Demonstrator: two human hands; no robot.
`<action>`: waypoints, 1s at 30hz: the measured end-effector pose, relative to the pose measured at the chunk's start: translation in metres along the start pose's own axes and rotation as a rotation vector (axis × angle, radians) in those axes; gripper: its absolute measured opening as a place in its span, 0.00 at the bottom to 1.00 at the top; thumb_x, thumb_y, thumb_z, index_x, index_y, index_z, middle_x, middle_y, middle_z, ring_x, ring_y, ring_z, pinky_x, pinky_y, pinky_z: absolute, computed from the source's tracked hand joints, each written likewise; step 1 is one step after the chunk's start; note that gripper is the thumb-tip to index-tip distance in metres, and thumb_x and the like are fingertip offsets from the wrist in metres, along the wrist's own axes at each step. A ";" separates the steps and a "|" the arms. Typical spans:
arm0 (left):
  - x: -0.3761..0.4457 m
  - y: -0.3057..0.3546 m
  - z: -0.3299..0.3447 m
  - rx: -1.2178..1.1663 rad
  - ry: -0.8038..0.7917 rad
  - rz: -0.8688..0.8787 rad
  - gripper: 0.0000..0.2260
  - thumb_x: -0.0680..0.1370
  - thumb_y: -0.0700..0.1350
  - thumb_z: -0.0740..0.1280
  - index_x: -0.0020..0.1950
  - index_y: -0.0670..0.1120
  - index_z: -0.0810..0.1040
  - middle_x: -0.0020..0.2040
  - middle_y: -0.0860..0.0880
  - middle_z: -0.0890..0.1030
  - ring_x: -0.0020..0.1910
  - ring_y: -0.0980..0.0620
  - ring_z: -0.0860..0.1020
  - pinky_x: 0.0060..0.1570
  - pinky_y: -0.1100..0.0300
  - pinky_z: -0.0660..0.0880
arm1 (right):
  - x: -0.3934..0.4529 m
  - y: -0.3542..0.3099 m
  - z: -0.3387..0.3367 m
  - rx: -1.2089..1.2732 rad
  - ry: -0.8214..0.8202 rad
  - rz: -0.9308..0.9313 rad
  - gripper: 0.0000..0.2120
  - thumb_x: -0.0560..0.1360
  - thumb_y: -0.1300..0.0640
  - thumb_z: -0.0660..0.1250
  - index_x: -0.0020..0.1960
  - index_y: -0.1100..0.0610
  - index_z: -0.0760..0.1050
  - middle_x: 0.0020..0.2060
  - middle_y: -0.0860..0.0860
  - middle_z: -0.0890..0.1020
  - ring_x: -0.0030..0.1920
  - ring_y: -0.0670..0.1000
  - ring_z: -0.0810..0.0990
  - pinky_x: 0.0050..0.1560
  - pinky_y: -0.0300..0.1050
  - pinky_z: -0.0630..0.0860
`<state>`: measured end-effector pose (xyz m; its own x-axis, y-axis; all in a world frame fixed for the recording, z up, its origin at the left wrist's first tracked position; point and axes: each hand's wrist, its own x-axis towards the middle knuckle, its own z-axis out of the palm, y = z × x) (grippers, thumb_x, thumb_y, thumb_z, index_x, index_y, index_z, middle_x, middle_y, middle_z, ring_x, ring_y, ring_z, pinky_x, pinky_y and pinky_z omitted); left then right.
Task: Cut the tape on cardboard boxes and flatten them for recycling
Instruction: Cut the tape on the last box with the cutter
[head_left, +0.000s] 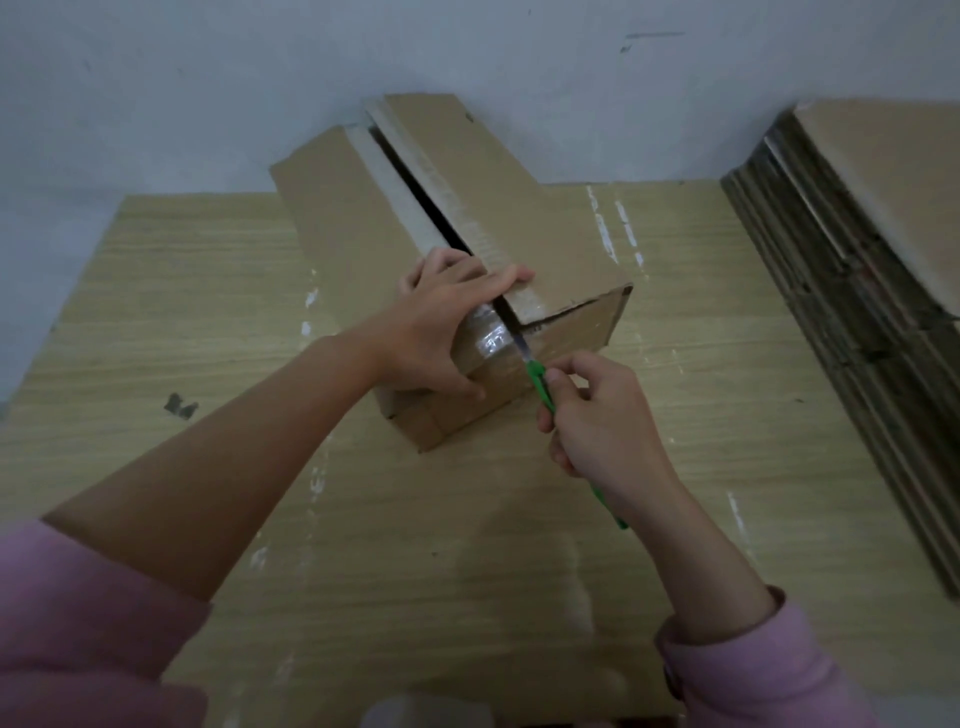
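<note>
Wooden table (156, 312), pale wall (208, 78)

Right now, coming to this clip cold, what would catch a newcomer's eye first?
The long brown cardboard box lying at the middle of the pale wooden table, its top seam already split open along most of its length. At its near end the right hand holds a green-handled utility knife with the blade at the taped edge, while the left hand presses on the box top. A stack of flattened cardboard sits at the right.
</note>
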<state>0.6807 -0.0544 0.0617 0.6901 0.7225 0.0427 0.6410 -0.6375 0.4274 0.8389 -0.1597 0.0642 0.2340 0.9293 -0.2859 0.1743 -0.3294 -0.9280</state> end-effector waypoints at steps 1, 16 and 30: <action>0.001 0.000 0.000 -0.004 0.004 0.000 0.49 0.55 0.59 0.73 0.73 0.59 0.55 0.60 0.48 0.69 0.57 0.58 0.55 0.57 0.56 0.54 | 0.001 -0.001 0.000 0.001 0.002 -0.003 0.13 0.80 0.62 0.58 0.38 0.54 0.73 0.25 0.54 0.73 0.16 0.45 0.65 0.18 0.32 0.59; 0.011 0.001 0.005 -0.017 -0.045 -0.010 0.50 0.57 0.58 0.74 0.76 0.54 0.57 0.60 0.50 0.68 0.54 0.61 0.53 0.65 0.44 0.61 | 0.018 0.004 -0.009 -0.306 0.004 -0.158 0.15 0.77 0.64 0.60 0.33 0.52 0.68 0.26 0.46 0.70 0.26 0.46 0.66 0.29 0.39 0.60; 0.012 0.000 0.008 -0.048 -0.038 0.016 0.49 0.57 0.57 0.73 0.75 0.53 0.59 0.58 0.50 0.69 0.54 0.60 0.55 0.63 0.47 0.60 | 0.017 -0.001 0.002 -0.332 0.047 -0.150 0.11 0.77 0.65 0.59 0.36 0.56 0.71 0.28 0.49 0.72 0.29 0.46 0.68 0.31 0.40 0.62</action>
<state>0.6918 -0.0477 0.0552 0.7134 0.7006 0.0157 0.6134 -0.6352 0.4694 0.8407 -0.1435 0.0595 0.2247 0.9652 -0.1335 0.5096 -0.2332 -0.8282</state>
